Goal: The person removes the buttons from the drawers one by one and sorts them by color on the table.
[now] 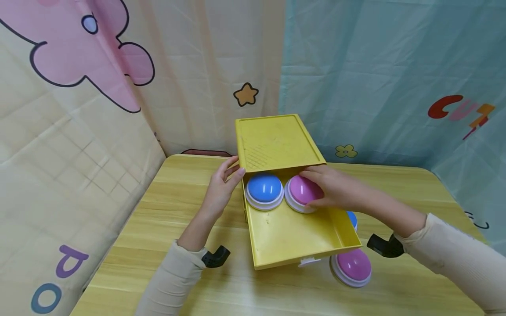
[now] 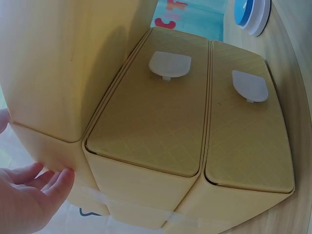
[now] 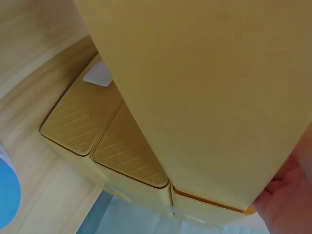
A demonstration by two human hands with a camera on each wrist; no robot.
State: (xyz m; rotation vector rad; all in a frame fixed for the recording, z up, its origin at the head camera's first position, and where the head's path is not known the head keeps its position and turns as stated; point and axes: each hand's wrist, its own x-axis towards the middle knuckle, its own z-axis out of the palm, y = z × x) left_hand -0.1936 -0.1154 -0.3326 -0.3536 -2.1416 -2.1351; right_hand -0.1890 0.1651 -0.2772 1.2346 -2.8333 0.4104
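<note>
A yellow drawer cabinet (image 1: 280, 140) stands on the table with its top drawer (image 1: 288, 232) pulled out. Inside, toward the back, sit a blue dome-shaped push button (image 1: 264, 189) on the left and a pink push button (image 1: 303, 189) on the right, both with white bases. My right hand (image 1: 336, 186) grips the pink button, thumb in front and fingers behind it. With extended fingers, my left hand (image 1: 220, 188) touches the cabinet's left side near the front corner. The left wrist view shows those fingertips against the cabinet wall (image 2: 61, 151). The drawer blocks the buttons from both wrist views.
Right of the drawer, another pink button (image 1: 354, 265) lies on the wooden table (image 1: 170, 228), and another blue button (image 1: 352, 219) is partly hidden. Two shut lower drawers (image 2: 146, 117) have white pull tabs. Printed curtains (image 1: 356, 79) hang behind and beside the table.
</note>
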